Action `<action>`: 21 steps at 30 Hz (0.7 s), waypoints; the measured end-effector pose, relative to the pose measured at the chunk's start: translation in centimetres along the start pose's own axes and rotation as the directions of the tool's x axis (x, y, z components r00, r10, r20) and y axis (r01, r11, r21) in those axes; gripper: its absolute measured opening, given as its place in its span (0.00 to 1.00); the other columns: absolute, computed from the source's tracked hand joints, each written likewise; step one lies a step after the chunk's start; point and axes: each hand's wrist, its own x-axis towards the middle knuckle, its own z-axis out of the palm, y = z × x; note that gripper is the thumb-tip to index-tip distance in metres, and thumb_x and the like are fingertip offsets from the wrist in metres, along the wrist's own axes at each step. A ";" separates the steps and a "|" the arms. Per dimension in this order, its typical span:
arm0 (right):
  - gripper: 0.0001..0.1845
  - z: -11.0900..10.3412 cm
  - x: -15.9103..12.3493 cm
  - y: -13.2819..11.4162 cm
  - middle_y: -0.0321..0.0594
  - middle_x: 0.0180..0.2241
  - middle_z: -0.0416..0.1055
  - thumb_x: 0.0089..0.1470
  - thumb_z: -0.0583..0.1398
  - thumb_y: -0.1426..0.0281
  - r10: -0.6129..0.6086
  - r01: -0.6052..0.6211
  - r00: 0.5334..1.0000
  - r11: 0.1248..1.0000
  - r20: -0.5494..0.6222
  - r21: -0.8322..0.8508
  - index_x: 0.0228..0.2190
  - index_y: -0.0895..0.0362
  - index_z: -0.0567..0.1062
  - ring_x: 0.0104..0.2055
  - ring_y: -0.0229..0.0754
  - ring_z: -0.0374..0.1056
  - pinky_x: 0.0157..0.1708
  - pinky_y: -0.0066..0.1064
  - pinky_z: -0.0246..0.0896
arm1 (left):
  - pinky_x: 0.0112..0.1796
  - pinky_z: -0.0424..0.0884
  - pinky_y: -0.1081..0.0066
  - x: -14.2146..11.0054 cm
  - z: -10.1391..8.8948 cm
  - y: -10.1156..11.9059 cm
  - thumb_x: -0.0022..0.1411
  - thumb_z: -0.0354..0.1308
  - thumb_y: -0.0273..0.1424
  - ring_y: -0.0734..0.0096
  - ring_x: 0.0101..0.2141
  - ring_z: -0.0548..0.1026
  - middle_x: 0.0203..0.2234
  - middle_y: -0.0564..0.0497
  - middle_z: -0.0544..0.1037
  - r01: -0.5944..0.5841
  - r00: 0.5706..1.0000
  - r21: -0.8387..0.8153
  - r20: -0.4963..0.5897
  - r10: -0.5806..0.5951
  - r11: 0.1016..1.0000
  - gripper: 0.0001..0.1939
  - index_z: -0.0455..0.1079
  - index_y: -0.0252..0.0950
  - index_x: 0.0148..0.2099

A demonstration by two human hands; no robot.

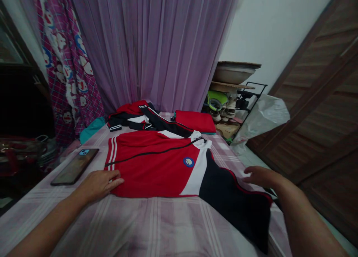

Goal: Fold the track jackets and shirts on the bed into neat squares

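A red, white and navy zip-up jacket [156, 167] lies spread on the bed, its white collar to the right and its striped hem to the left. A round blue badge [188, 162] sits on its chest. My left hand [100, 184] rests at the hem's near corner, fingers stretched onto the red cloth. My right hand [260, 176] is beside the navy sleeve [237, 197], close to its red piping, with the fingers apart; whether it touches the cloth I cannot tell. The sleeve reaches toward the bed's near right edge.
A phone [75, 166] lies left of the jacket. Behind it are another crumpled jacket [134, 117] and a folded red garment [195, 122]. Purple curtains [156, 44] hang at the back. A shoe rack [248, 96] and a white plastic bag [263, 115] stand to the right.
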 end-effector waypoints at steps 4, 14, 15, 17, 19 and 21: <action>0.23 -1.0 3.1 -8.2 0.49 0.43 0.79 0.54 0.60 0.56 -0.110 0.096 0.972 0.993 -0.209 -0.074 0.47 0.54 0.79 0.46 0.54 0.75 0.44 0.40 0.67 | 0.38 0.69 0.67 2.9 -2.2 -1.0 0.65 0.39 0.50 0.58 0.39 0.80 0.37 0.50 0.83 0.101 0.995 -0.048 0.004 -0.101 0.994 0.27 0.77 0.45 0.42; 0.35 -2.8 15.0 -24.0 0.38 0.24 0.79 0.53 0.64 0.62 -0.116 0.195 0.969 0.900 -0.218 0.389 0.60 0.61 0.65 0.23 0.40 0.73 0.26 0.28 0.63 | 0.31 0.71 0.68 15.3 -5.3 -7.3 0.62 0.46 0.45 0.60 0.29 0.79 0.30 0.47 0.82 0.454 0.884 -0.237 0.000 -0.467 0.859 0.34 0.61 0.35 0.66; 0.29 -2.8 15.9 -24.4 0.37 0.21 0.77 0.52 0.65 0.64 -0.109 0.175 0.980 0.875 -0.168 0.451 0.54 0.60 0.71 0.20 0.40 0.71 0.23 0.27 0.61 | 0.27 0.69 0.70 16.3 -5.2 -7.6 0.62 0.47 0.45 0.63 0.25 0.77 0.27 0.48 0.81 0.496 0.864 -0.310 0.088 -0.496 0.811 0.35 0.58 0.34 0.67; 0.14 -3.0 17.4 -24.6 0.37 0.19 0.76 0.51 0.65 0.67 -0.110 0.154 0.988 0.824 -0.112 0.545 0.40 0.59 0.76 0.18 0.38 0.68 0.19 0.25 0.57 | 0.20 0.64 0.73 17.7 -4.8 -8.1 0.61 0.50 0.45 0.68 0.18 0.71 0.23 0.51 0.78 0.577 0.815 -0.438 0.252 -0.522 0.690 0.37 0.55 0.33 0.67; 0.08 -3.4 18.4 -24.4 0.40 0.23 0.78 0.55 0.62 0.65 -0.121 0.175 0.984 0.778 -0.129 0.603 0.34 0.57 0.74 0.19 0.35 0.69 0.18 0.22 0.56 | 0.17 0.59 0.76 18.6 -4.3 -8.4 0.58 0.56 0.44 0.73 0.14 0.66 0.20 0.53 0.76 0.632 0.773 -0.521 0.375 -0.512 0.574 0.33 0.61 0.34 0.61; 0.10 -3.8 19.4 -24.2 0.41 0.29 0.80 0.58 0.58 0.62 -0.088 0.264 0.959 0.621 -0.269 0.738 0.36 0.56 0.72 0.23 0.35 0.72 0.20 0.21 0.59 | 0.16 0.56 0.78 19.2 -4.0 -8.7 0.53 0.63 0.42 0.78 0.13 0.62 0.18 0.55 0.75 0.674 0.738 -0.544 0.452 -0.501 0.500 0.25 0.68 0.35 0.50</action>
